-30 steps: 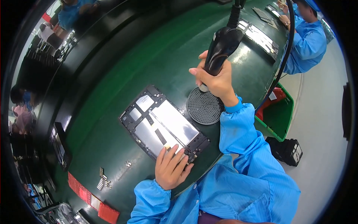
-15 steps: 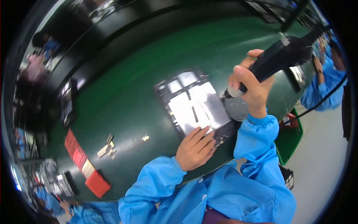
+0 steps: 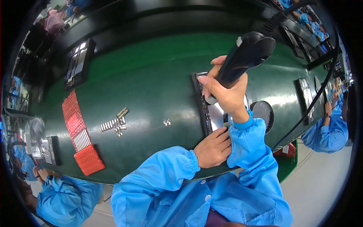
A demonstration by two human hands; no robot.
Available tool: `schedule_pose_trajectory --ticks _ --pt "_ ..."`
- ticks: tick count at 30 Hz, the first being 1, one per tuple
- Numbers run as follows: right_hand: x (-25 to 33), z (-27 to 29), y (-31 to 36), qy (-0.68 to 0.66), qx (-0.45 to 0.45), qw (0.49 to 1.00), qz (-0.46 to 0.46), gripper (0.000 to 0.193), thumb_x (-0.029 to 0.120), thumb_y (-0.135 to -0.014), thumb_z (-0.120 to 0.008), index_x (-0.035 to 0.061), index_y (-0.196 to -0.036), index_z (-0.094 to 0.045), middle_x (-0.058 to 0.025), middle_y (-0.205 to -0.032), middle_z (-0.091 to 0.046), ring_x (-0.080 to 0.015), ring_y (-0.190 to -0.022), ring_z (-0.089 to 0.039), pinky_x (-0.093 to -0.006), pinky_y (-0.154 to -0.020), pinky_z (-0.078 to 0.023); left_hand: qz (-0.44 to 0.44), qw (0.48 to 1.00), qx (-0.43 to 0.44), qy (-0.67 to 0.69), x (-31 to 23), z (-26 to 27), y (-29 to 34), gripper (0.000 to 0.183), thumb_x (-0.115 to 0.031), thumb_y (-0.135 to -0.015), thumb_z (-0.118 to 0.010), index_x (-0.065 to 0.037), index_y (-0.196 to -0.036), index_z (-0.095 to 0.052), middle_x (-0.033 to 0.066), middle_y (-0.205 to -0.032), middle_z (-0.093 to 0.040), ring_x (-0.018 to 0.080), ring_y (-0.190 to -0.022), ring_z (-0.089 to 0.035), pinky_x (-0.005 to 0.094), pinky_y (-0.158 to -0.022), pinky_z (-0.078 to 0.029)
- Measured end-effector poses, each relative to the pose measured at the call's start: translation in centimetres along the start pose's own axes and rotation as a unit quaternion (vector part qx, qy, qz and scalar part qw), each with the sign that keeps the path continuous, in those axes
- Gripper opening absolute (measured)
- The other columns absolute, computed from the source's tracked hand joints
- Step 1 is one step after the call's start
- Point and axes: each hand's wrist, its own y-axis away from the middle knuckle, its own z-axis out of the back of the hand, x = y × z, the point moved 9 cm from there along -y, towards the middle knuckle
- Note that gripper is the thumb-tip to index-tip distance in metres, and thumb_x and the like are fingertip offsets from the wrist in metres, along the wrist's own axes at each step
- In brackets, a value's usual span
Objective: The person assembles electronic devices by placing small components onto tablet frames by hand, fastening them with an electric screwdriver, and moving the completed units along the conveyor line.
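Note:
My right hand point(image 3: 231, 94) is wrapped round a black corded electric screwdriver point(image 3: 247, 55). Its lower end is over the far part of an opened tablet-like device point(image 3: 215, 118) with silver panels and a dark frame; my hand and wrist cover the bit and much of the device. My left hand point(image 3: 213, 150) lies with fingers stretched out at the near edge of the device. Just right of the device sits a round dark dish point(image 3: 262, 113) with a ridged or grainy inside, and my right forearm passes close beside it.
Small metallic pieces point(image 3: 115, 123) and a few tiny parts point(image 3: 166, 122) lie left on the green table point(image 3: 151, 87). Beyond them is red bubble wrap point(image 3: 89, 159) with a strip of pieces. More devices point(image 3: 80, 64) stand around. Co-workers point(image 3: 325, 130) sit at both sides. A cable point(image 3: 321, 90) hangs at right.
The screwdriver in my right hand has moved from beside the round dish leftward to over the device. My left hand stays at the device's near edge. The whole view has shifted.

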Motion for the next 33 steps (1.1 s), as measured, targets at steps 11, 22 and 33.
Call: schedule_pose_trajectory --ticks 11,22,33 --pt "-0.8 0.2 0.1 -0.037 -0.032 0.999 -0.015 0.033 -0.004 -0.071 -0.071 -0.0041 -0.096 -0.049 -0.0027 -0.058 -0.056 -0.0093 -0.046 -0.053 -0.0223 -0.045 -0.042 0.008 1.0 -0.01 -0.009 0.1 0.1 0.1 0.031 -0.014 -0.064 -0.059 0.003 -0.09 -0.061 0.0161 -0.102 -0.058 0.0323 -0.108 -0.05 0.0466 -0.1 -0.034" --pt "-0.2 -0.1 0.5 -0.018 -0.014 1.0 -0.011 0.032 -0.003 -0.071 -0.071 -0.0042 -0.095 -0.049 -0.0023 -0.057 -0.056 -0.0085 -0.047 -0.053 -0.0218 -0.045 -0.04 0.013 1.0 -0.009 -0.006 0.1 0.1 0.0 0.029 -0.014 -0.064 -0.059 0.002 -0.089 -0.061 0.0155 -0.103 -0.058 0.032 -0.11 -0.049 0.0459 -0.101 -0.033" --pt "0.2 -1.1 1.1 0.029 0.027 0.999 0.034 0.037 -0.01 -0.073 -0.067 -0.0006 -0.1 -0.045 -0.0069 -0.06 -0.056 -0.0106 -0.049 -0.054 -0.0226 -0.046 -0.045 0.017 0.999 -0.026 -0.007 0.1 0.3 0.0 0.025 -0.013 -0.066 -0.058 0.001 -0.086 -0.062 0.0152 -0.099 -0.059 0.0312 -0.107 -0.05 0.0462 -0.1 -0.034"
